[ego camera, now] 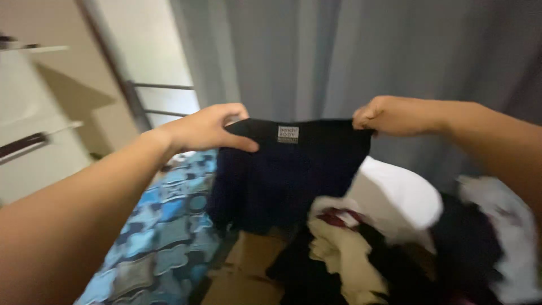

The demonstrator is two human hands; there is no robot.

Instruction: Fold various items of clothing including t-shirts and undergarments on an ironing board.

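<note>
Both hands are up in front of the person, stretching a dark garment (288,175) between them. Left hand (206,129) is closed on the garment's top left corner, thumb lying across the front of the cloth and fingers curled behind it. Right hand (389,116) is bunched into a fist on the top right corner, pinching the edge tight. Between them the top edge runs nearly level, and a small pale label (288,134) sits in the middle of it. Below, the dark cloth hangs down loose, held up in the air in front of a grey curtain (316,56) on the far side.

Lower right, a heap of clothes (395,243) lies near: a white piece at the top, a cream one beside it, black pieces and a bit of dark red mixed in. Lower left, a blue patterned bedspread (158,237) stretches away. Between the two a brown cardboard surface (248,265) shows. Far left stands a pale wall with a shelf (34,49) and metal rails (161,87).
</note>
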